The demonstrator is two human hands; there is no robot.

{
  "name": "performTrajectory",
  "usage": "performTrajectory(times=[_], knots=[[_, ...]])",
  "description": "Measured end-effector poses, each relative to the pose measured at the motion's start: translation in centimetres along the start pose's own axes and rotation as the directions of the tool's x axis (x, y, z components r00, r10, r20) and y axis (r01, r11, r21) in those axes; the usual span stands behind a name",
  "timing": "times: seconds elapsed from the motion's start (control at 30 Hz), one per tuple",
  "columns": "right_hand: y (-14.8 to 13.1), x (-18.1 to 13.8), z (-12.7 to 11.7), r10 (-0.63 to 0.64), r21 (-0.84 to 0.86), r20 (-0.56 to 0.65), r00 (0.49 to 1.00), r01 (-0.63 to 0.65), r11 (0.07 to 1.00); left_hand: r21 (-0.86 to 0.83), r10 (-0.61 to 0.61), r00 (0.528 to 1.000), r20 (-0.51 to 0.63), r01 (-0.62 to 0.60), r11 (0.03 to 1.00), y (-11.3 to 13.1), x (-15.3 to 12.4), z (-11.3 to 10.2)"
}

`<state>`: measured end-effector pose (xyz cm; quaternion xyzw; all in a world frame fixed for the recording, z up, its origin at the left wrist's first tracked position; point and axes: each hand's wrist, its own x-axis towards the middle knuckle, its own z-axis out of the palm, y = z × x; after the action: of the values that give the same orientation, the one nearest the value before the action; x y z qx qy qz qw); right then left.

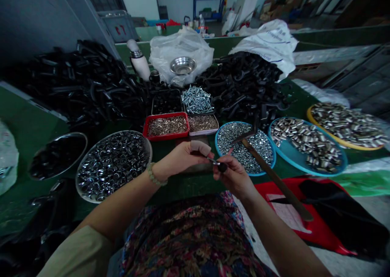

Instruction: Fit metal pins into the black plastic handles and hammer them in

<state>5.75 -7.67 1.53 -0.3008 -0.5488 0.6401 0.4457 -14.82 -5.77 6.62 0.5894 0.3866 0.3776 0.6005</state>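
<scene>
My left hand (185, 157) is closed round a small dark part with a thin metal pin sticking out to the right. My right hand (233, 173) pinches the other end of that small assembly (217, 163), where a black round piece sits at the fingertips. Both hands meet above my lap, just in front of the green table's near edge. A bead bracelet (155, 175) circles my left wrist. A hammer (271, 173) with a wooden handle lies beside my right hand, its head resting on the blue bowl of small nuts (245, 147).
Around the hands stand a steel bowl of shiny rings (112, 163), a red tray of pins (167, 126), a tray of screws (197, 99), a blue plate of metal sleeves (307, 145) and a yellow plate (347, 124). Piles of black plastic parts (88, 82) fill the back. A red bin (317, 224) sits lower right.
</scene>
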Motion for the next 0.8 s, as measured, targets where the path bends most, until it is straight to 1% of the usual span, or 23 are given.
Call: performTrajectory(times=[0.03, 0.07, 0.1, 0.13, 0.17, 0.23, 0.27, 0.3, 0.33, 0.37, 0.4, 0.43, 0.47, 0.5, 0.53, 0.57, 0.6, 0.63, 0.67, 0.7, 0.73, 0.77, 0.8], knots=[[0.3, 0.2, 0.6, 0.047, 0.160, -0.054, 0.997, -0.038, 0.986, 0.119, 0.135, 0.991, -0.021, -0.131, 0.984, 0.4, -0.4, 0.1], [0.5, 0.3, 1.2, 0.097, 0.274, -0.078, 0.992, -0.072, 0.959, 0.238, 0.248, 0.968, -0.036, -0.233, 0.943, 0.5, -0.8, 0.3], [0.6, 0.5, 1.6, 0.140, 0.341, -0.082, 0.987, -0.104, 0.934, 0.346, 0.334, 0.941, -0.054, -0.296, 0.890, 0.4, -1.1, 0.4], [0.6, 0.7, 2.0, 0.167, 0.372, -0.077, 0.983, -0.127, 0.919, 0.435, 0.391, 0.917, -0.081, -0.320, 0.842, 0.1, -1.4, 0.5], [0.5, 0.8, 2.2, 0.182, 0.377, -0.073, 0.981, -0.142, 0.915, 0.499, 0.419, 0.900, -0.119, -0.311, 0.809, -0.2, -1.6, 0.4], [0.5, 1.2, 2.3, 0.192, 0.339, -0.067, 0.979, -0.159, 0.927, 0.554, 0.404, 0.893, -0.199, -0.237, 0.798, -0.6, -1.8, 0.0], [0.6, 1.3, 2.3, 0.194, 0.313, -0.063, 0.979, -0.165, 0.935, 0.550, 0.381, 0.903, -0.199, -0.218, 0.806, -0.5, -2.0, -0.3], [0.8, 1.5, 2.2, 0.193, 0.289, -0.059, 0.979, -0.169, 0.942, 0.531, 0.354, 0.923, -0.154, -0.225, 0.817, -0.3, -2.1, -0.6], [1.1, 1.6, 2.1, 0.191, 0.268, -0.060, 0.980, -0.168, 0.949, 0.504, 0.327, 0.943, -0.066, -0.252, 0.826, 0.2, -2.3, -1.0], [1.3, 1.7, 2.0, 0.180, 0.253, -0.071, 0.981, -0.157, 0.955, 0.475, 0.303, 0.952, 0.030, -0.281, 0.834, 0.7, -2.5, -1.2], [1.6, 1.8, 1.9, 0.159, 0.242, -0.091, 0.983, -0.133, 0.961, 0.454, 0.285, 0.954, 0.094, -0.296, 0.841, 1.2, -2.6, -1.4], [1.8, 1.9, 1.8, 0.136, 0.231, -0.113, 0.984, -0.107, 0.967, 0.443, 0.268, 0.958, 0.102, -0.285, 0.850, 1.7, -2.8, -1.6], [1.9, 1.9, 1.7, 0.114, 0.217, -0.130, 0.985, -0.083, 0.973, 0.432, 0.248, 0.967, 0.049, -0.245, 0.868, 2.2, -2.9, -1.6], [2.1, 2.0, 1.7, 0.096, 0.201, -0.134, 0.986, -0.068, 0.977, 0.402, 0.223, 0.974, -0.030, -0.193, 0.895, 2.4, -3.0, -1.5], [2.3, 2.1, 1.7, 0.085, 0.185, -0.126, 0.988, -0.061, 0.981, 0.344, 0.192, 0.978, -0.086, -0.152, 0.927, 2.6, -3.1, -1.4], [2.5, 2.1, 1.8, 0.083, 0.169, -0.111, 0.990, -0.063, 0.984, 0.266, 0.154, 0.985, -0.073, -0.130, 0.955, 2.7, -3.2, -1.3], [2.7, 2.2, 1.8, 0.088, 0.155, -0.099, 0.991, -0.072, 0.985, 0.187, 0.118, 0.993, 0.010, -0.118, 0.975, 2.7, -3.3, -1.5], [3.0, 2.2, 1.7, 0.096, 0.146, -0.100, 0.990, -0.081, 0.986, 0.128, 0.095, 0.990, 0.109, -0.109, 0.986, 2.6, -3.4, -2.0], [3.2, 2.2, 1.7, 0.104, 0.144, -0.118, 0.988, -0.087, 0.986, 0.110, 0.083, 0.984, 0.160, -0.101, 0.989, 2.5, -3.5, -3.0], [3.5, 2.3, 1.6, 0.111, 0.149, -0.146, 0.983, -0.090, 0.985, 0.146, 0.075, 0.990, 0.118, -0.092, 0.985, 2.3, -3.6, -4.6], [3.7, 2.3, 1.4, 0.118, 0.158, -0.176, 0.977, -0.090, 0.983, 0.227, 0.073, 0.997, -0.020, -0.067, 0.972, 2.2, -3.8, -6.9], [3.8, 2.3, 1.3, 0.123, 0.171, -0.199, 0.972, -0.089, 0.981, 0.339, 0.102, 0.962, -0.253, -0.011, 0.941, 2.1, -4.1, -9.8], [3.8, 2.3, 1.1, 0.130, 0.184, -0.209, 0.969, -0.092, 0.979, 0.450, 0.166, 0.851, -0.499, 0.090, 0.888, 2.1, -4.5, -13.0]])
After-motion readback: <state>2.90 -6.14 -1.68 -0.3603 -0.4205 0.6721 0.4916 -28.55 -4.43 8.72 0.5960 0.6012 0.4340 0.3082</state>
